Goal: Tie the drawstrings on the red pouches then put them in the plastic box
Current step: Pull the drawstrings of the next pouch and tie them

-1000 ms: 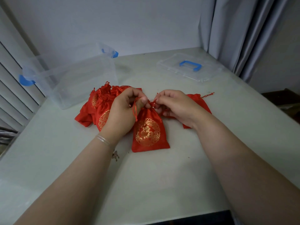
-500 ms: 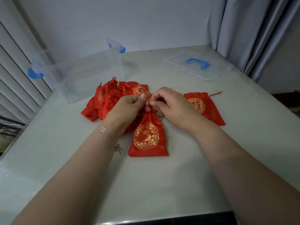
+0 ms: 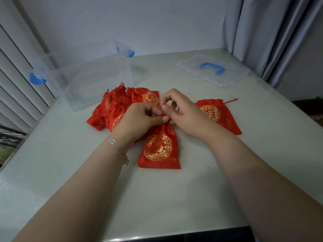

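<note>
Since a moment before, the gathered neck of the red satin pouch with gold medallion (image 3: 160, 145) had been pinched between both hands (image 3: 139, 117) (image 3: 183, 110) on its thin red drawstring (image 3: 173, 125), suggesting the knot was being tightened.

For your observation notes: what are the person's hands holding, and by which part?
Both the left hand and right hand grip the middle red pouch at its gathered neck, fingertips pinching the drawstring there.

Box (image 3: 90, 79) behind-left pouches (image 3: 118, 109), lid (image 3: 209, 70) behind-right
</note>
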A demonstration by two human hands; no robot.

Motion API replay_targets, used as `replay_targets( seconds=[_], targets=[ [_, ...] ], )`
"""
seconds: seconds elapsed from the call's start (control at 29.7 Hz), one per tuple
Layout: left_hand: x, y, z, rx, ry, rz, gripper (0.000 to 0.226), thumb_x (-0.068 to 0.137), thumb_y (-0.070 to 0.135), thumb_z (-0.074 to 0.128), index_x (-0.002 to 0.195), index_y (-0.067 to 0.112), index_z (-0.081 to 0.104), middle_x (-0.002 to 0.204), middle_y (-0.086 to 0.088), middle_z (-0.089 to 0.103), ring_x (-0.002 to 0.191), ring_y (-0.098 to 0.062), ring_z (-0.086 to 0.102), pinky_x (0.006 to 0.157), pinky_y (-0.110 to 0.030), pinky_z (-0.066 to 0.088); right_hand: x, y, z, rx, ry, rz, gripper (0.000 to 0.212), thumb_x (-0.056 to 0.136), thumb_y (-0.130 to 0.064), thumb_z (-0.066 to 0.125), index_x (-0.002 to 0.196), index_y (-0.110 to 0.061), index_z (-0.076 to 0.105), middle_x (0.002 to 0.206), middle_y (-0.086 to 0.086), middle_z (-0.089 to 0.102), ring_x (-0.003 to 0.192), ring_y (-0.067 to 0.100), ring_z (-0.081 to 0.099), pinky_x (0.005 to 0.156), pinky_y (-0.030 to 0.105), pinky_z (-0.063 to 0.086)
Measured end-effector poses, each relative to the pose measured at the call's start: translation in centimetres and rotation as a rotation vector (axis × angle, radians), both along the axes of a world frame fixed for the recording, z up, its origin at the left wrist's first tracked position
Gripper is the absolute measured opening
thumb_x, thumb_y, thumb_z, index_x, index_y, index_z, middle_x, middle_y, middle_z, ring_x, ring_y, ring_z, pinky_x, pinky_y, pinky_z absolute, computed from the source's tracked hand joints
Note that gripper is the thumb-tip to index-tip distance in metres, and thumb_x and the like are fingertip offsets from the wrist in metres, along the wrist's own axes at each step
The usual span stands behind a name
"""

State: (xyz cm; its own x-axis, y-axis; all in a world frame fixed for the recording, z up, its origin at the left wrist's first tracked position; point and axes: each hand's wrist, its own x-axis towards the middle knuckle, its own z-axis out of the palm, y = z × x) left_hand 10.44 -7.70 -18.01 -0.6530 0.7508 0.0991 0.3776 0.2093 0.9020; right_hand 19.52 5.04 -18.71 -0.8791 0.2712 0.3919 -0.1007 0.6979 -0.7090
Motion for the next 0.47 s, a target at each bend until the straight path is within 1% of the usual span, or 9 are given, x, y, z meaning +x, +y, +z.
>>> replay_targets(
  seconds=[0.03,0.07,0.1,0.13,0.2,0.24,0.3,0.37,0.47],
  targets=[
    [0.1,0.0,0.0,0.007,-0.019,0.0,0.007,0.075,0.013,0.078,0.076,0.011,0.071,0.082,-0.023,0.067,0.071,-0.016,0.057,0.07,-0.026,0.05,0.1,0.2,0.0,-0.076,-0.037,0.011,0.012,0.097,-0.016,0.047,0.109,-0.018,0.05,0.111,-0.003,0.054,0.095,0.001,0.049,0.076,0.012,0.036],
    [0.1,0.0,0.1,0.017,-0.032,-0.001,0.006,0.077,0.013,0.077,0.077,0.011,0.071,0.081,-0.023,0.067,0.071,-0.016,0.057,0.069,-0.024,0.049,0.1,0.3,0.0,-0.116,-0.102,0.022,0.019,0.099,-0.018,0.043,0.118,-0.018,0.046,0.116,-0.002,0.055,0.101,0.003,0.05,0.079,0.012,0.038],
    [0.1,0.0,0.1,0.032,-0.044,-0.001,0.005,0.078,0.012,0.075,0.077,0.012,0.071,0.08,-0.021,0.067,0.072,-0.016,0.057,0.069,-0.022,0.049,0.2,0.5,-0.1,-0.117,-0.179,0.028,0.024,0.1,-0.019,0.039,0.124,-0.018,0.044,0.118,-0.001,0.056,0.104,0.006,0.052,0.08,0.013,0.04],
    [0.1,0.1,0.1,0.051,-0.064,-0.004,0.004,0.079,0.011,0.074,0.078,0.012,0.071,0.08,-0.019,0.068,0.073,-0.016,0.059,0.07,-0.02,0.049,0.3,0.7,-0.2,-0.089,-0.246,0.021,0.026,0.101,-0.021,0.038,0.126,-0.02,0.045,0.115,-0.001,0.058,0.103,0.01,0.054,0.08,0.018,0.043],
    [0.1,0.0,0.1,0.089,-0.119,-0.016,0.001,0.081,0.008,0.071,0.082,0.009,0.072,0.084,-0.016,0.071,0.075,-0.015,0.064,0.074,-0.02,0.052,0.4,0.9,-0.5,-0.011,-0.311,-0.026,0.022,0.1,-0.026,0.039,0.118,-0.022,0.052,0.107,-0.001,0.062,0.096,0.015,0.058,0.081,0.031,0.046],
    [0.1,0.0,0.1,0.106,-0.141,-0.019,0.004,0.082,0.008,0.07,0.085,0.006,0.072,0.086,-0.014,0.073,0.077,-0.013,0.066,0.074,-0.019,0.054,0.4,1.1,-0.5,0.014,-0.313,-0.057,0.019,0.099,-0.028,0.041,0.111,-0.023,0.055,0.102,-0.002,0.063,0.092,0.015,0.058,0.081,0.034,0.047],
    [0.0,0.0,0.2,0.136,-0.186,-0.007,0.01,0.083,0.006,0.069,0.09,0.001,0.072,0.087,-0.013,0.073,0.078,-0.011,0.068,0.074,-0.016,0.054,0.5,1.3,-0.4,0.035,-0.286,-0.121,0.013,0.097,-0.033,0.047,0.095,-0.025,0.057,0.094,-0.004,0.063,0.086,0.013,0.058,0.076,0.034,0.047],
    [-0.1,0.0,0.3,0.166,-0.236,0.015,0.011,0.082,0.005,0.069,0.092,0.001,0.072,0.086,-0.011,0.074,0.079,-0.012,0.069,0.073,-0.016,0.053,0.7,1.4,-0.2,0.044,-0.245,-0.178,0.016,0.094,-0.036,0.052,0.081,-0.027,0.054,0.086,-0.005,0.063,0.08,0.011,0.058,0.071,0.034,0.046],
    [-0.5,0.0,0.2,0.179,-0.298,0.059,0.011,0.082,0.004,0.069,0.092,0.002,0.073,0.087,-0.014,0.074,0.082,-0.017,0.069,0.081,-0.024,0.055,0.9,1.1,0.3,0.005,-0.154,-0.175,0.016,0.093,-0.035,0.054,0.083,-0.023,0.058,0.084,-0.002,0.066,0.079,0.014,0.061,0.073,0.036,0.049]
  ],
)
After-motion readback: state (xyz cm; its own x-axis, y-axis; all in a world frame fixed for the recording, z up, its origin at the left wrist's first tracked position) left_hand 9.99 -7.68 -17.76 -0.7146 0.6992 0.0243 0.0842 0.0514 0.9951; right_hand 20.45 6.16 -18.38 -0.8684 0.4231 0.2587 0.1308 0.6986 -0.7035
